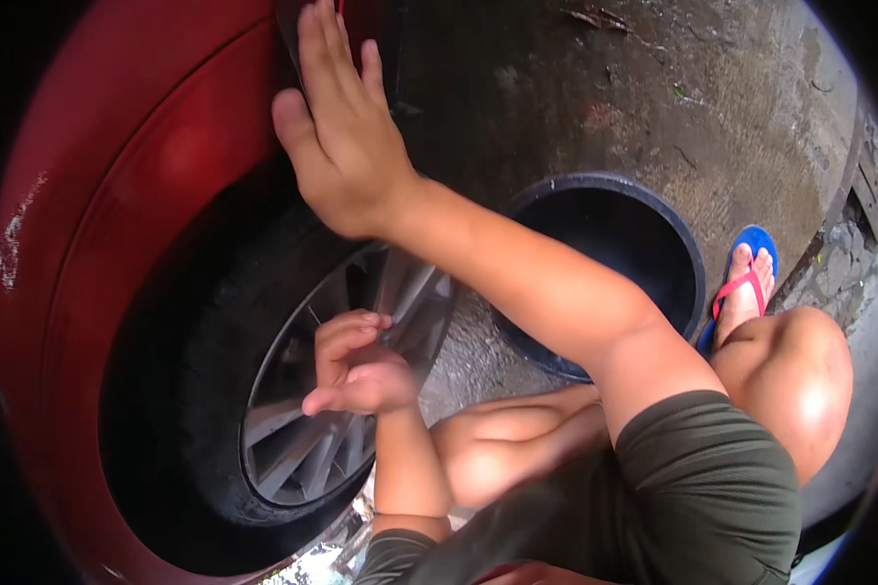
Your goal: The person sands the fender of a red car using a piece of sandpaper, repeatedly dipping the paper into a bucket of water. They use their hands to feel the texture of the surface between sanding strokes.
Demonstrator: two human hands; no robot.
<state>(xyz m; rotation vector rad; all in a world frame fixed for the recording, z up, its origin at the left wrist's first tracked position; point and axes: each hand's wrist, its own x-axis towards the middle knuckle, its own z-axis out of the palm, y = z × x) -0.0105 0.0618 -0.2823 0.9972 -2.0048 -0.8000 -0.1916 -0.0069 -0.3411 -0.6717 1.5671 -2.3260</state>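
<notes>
My right hand (pixel 346 127) reaches up and forward, its fingers stretched out and thumb apart, beside the red car body (pixel 180 146). Its fingertips are at a dark edge of the bodywork; whether they touch it I cannot tell. Lower down, my left hand (pixel 358 369) hovers in front of the silver spoked wheel rim (pixel 312 453), fingers loosely bent and thumb apart. Nothing shows in either hand. Around the rim is a black tire (pixel 205 429), under the red wheel arch.
A round black tub (pixel 644 253) stands on the wet, dirty concrete ground (pixel 751 117), partly behind my right forearm. My foot in a blue flip-flop (pixel 756 244) with red straps is to its right. Broken concrete (pixel 834 258) lies along the right edge.
</notes>
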